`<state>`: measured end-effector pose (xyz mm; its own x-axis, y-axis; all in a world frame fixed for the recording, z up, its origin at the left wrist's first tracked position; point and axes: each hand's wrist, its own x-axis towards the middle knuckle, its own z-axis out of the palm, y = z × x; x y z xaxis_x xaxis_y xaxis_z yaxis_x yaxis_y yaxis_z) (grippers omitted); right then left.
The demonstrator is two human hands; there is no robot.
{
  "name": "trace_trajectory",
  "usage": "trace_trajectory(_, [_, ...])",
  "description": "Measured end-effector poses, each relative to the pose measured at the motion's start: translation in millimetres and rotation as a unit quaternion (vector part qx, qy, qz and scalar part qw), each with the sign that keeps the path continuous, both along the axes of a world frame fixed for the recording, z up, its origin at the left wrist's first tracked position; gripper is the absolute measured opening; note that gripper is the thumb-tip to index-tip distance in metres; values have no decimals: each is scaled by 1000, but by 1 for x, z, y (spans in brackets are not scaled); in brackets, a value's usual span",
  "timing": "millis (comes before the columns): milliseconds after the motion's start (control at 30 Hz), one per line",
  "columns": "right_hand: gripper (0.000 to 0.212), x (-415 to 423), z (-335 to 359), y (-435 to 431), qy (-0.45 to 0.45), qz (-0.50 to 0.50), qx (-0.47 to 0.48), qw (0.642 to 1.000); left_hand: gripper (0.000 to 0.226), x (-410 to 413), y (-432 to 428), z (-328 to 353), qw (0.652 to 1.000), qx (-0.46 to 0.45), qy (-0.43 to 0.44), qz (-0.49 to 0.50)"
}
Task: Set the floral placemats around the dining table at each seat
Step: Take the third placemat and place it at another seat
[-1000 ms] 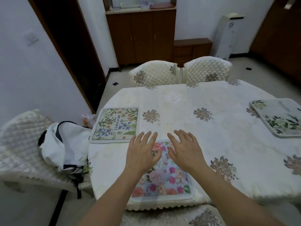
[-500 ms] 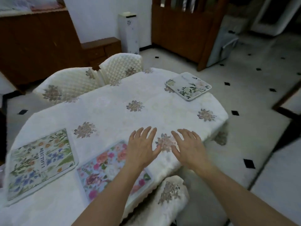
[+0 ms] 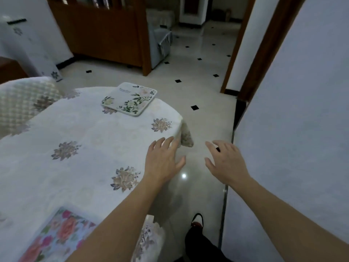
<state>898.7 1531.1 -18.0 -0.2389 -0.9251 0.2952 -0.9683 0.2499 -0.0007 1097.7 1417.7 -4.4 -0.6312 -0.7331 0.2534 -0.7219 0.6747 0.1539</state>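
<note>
Both my hands are out in front of me, palms down and holding nothing. My left hand (image 3: 163, 159) hangs over the right edge of the oval dining table (image 3: 85, 129), which is covered with a cream embroidered tablecloth with brown flower motifs; its fingers (image 3: 166, 143) are spread loosely, pointing toward the far right corner where the cloth drapes off the table. I cannot tell whether this hand touches the cloth or is just above it. My right hand (image 3: 226, 161) is off the table altogether, over the glossy pale floor tiles with small black diamond insets (image 3: 200, 87), fingers (image 3: 212, 145) likewise spread and empty. At the near left, partly cut off by the bottom edge of the view and by my left forearm, a light blue rectangular placemat printed with pink and orange roses (image 3: 60, 235) lies flat on the table. At the far right end of the table, a white square placemat with green leaves and pale blossoms (image 3: 130, 99) lies flat, with one corner at the table's edge, well apart from both hands. A cream quilted chair back (image 3: 22, 103) stands at the far left of the table. To my right is a pale wall (image 3: 302, 120), and my dark trouser leg and shoe (image 3: 196, 233) show on the floor below.
</note>
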Motion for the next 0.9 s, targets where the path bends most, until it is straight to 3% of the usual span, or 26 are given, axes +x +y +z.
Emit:
trace_trajectory(200, [52, -59, -16, -25, -18, -35, -8, 999, 62, -75, -42, -4, 999, -5, -1, -44])
trace_trajectory(567, [55, -203, -16, -155, -61, -56, 2, 997, 64, -244, -164, -14, 998, -13, -32, -61])
trace_trajectory(900, [55, -296, -9, -221, -94, -78, -7, 992, 66, -341, -230, -1, 996, -10, -47, -78])
